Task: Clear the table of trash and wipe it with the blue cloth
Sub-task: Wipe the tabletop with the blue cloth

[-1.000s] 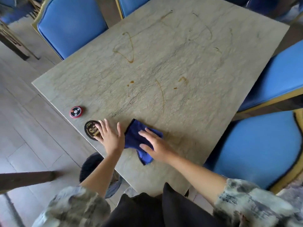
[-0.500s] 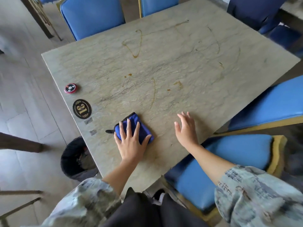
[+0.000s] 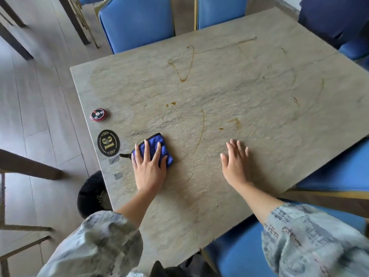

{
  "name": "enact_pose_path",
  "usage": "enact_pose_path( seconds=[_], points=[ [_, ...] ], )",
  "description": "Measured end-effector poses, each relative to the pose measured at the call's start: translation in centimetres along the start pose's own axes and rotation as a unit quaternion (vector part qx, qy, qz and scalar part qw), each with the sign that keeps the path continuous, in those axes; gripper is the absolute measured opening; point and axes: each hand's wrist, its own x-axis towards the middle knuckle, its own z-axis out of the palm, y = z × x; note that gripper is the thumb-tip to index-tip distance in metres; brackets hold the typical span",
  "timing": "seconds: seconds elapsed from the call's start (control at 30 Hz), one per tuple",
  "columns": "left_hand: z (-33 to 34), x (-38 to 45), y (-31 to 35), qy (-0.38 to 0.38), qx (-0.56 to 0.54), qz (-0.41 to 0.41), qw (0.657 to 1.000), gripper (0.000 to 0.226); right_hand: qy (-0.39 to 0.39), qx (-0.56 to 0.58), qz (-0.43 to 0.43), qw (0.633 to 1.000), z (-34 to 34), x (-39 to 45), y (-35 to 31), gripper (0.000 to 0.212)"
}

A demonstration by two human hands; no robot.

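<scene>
Two hands are laid flat on the table (image 3: 259, 86): the folded blue cloth (image 3: 154, 145) is now pressed under the spread left hand (image 3: 148, 166) alone, the right hand (image 3: 235, 162) withdrawn, open, empty. Farther out, brown stains (image 3: 184, 62) remain unwiped; wiping is judged barely begun.

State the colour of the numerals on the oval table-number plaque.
Gold, on the black oval plaque, seen in the head view.
</scene>
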Motion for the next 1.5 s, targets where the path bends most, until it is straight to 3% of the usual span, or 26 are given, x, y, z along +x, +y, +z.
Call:
enact_pose_path(
  seconds=[0.13, 0.33, 0.43, 0.57, 0.73, 0.9, 1.2, 1.33, 1.5],
  points=[
    [0.1, 4.0, 0.3, -0.015, 0.006, -0.01, 1.0, 0.051, 0.017, -0.021, -0.009, 1.0, 0.2, -0.3, -0.1, 0.053],
    [0.1, 11.2, 1.4, -0.029, 0.014, 0.007, 0.999, 0.066, 0.059, -0.023, 0.05, 0.997, -0.1, -0.5, -0.1, 0.058],
    [0.4, 15.8, 1.8, -0.039, 0.028, 0.041, 0.998, 0.07, 0.066, -0.025, 0.063, 0.996, 0.0, -0.5, -0.2, 0.059],
    [1.0, 20.5, 3.2, -0.033, 0.018, 0.083, 0.996, 0.058, 0.062, -0.031, 0.057, 0.996, -0.1, -0.2, -0.1, 0.057],
    [1.3, 23.7, 4.4, -0.059, 0.037, 0.201, 0.977, 0.051, 0.036, -0.038, 0.035, 0.998, -0.3, -0.1, 0.0, 0.057],
    [1.5, 22.7, 6.3, -0.085, 0.037, 0.243, 0.966, 0.054, 0.032, -0.044, 0.029, 0.998, -0.4, -0.1, -0.1, 0.057],
    [3.0, 13.3, 14.9, -0.133, 0.035, 0.352, 0.926, 0.055, 0.044, -0.058, 0.047, 0.996, 0.0, -0.2, -0.1, 0.056],
    [2.5, 13.9, 12.4, -0.116, 0.016, 0.339, 0.933, 0.054, 0.06, -0.044, 0.048, 0.996, 0.1, -0.2, 0.0, 0.054],
    [1.3, 15.5, 5.9, -0.059, 0.007, 0.216, 0.975, 0.052, 0.063, -0.038, 0.049, 0.996, 0.4, -0.2, 0.2, 0.055]
  ],
)
